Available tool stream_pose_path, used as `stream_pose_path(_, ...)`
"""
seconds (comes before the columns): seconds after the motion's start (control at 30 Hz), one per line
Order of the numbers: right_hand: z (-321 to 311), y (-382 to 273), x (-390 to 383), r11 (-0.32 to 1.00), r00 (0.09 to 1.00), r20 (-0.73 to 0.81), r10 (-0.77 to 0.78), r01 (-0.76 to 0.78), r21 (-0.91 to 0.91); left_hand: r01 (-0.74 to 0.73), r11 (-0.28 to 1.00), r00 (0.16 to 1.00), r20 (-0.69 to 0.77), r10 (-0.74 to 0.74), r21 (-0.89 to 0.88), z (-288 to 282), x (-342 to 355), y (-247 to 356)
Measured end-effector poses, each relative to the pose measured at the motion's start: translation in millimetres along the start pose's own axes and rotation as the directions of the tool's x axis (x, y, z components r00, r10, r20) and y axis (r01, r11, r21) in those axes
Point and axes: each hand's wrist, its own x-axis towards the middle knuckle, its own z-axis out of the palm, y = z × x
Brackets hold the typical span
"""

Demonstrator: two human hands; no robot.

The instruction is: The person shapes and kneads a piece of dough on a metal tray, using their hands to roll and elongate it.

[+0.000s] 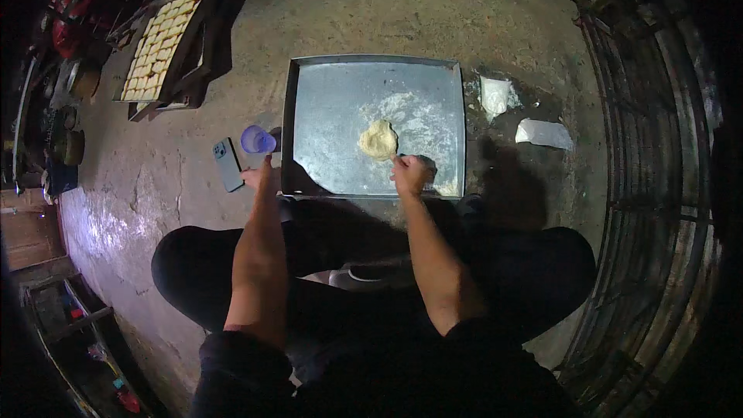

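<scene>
A shallow metal tray (325,93) lies before me, with scattered flour and a flattened lump of pale dough (378,138) on it. My right hand (412,176) is at the dough's lower right edge, fingers curled; I cannot make out what they pinch. My left hand (260,173) is outside the tray's left side, fingers apart, between a phone (228,162) and a clear bluish cup (258,138), with a fingertip at the cup's near side; whether it touches is unclear.
Upper left, a propped tray (166,46) holds several rows of pale pieces. Two white bags (494,97) (542,133) lie right of my tray on the concrete floor (371,8). Dark racks line the right (650,186), and a low wooden frame (77,317) stands lower left. My crossed legs are below.
</scene>
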Motion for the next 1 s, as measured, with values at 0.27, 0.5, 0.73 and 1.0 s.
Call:
stream_pose_path(0.27, -9.6, 29.1, 15.1, 0.964, 0.963, -0.266, -0.032, 0.100, 0.247, -0.434, 0.895, 0.900, 0.000, 0.436, -0.106, 18.3, -19.2, 43.9)
stream_pose_path(0.5, -4.1, 51.5, 20.8, 0.969, 0.973, -0.233, -0.005, 0.062, 0.238, -0.476, 0.865, 0.878, -0.019, 0.479, -0.157, 14.8, -23.1, 50.7)
stream_pose_path(0.73, 5.5, 20.6, 8.6, 0.952, 0.980, -0.155, 0.124, -0.074, 0.297, -0.628, 0.738, 0.775, -0.111, 0.622, -0.248, 10.5, -30.3, 98.1)
stream_pose_path(1.0, 3.1, 31.1, 14.7, 0.927, 0.982, -0.153, 0.109, -0.045, 0.373, -0.780, 0.615, 0.597, 0.161, 0.786, -0.112, 38.1, -110.8, 124.1)
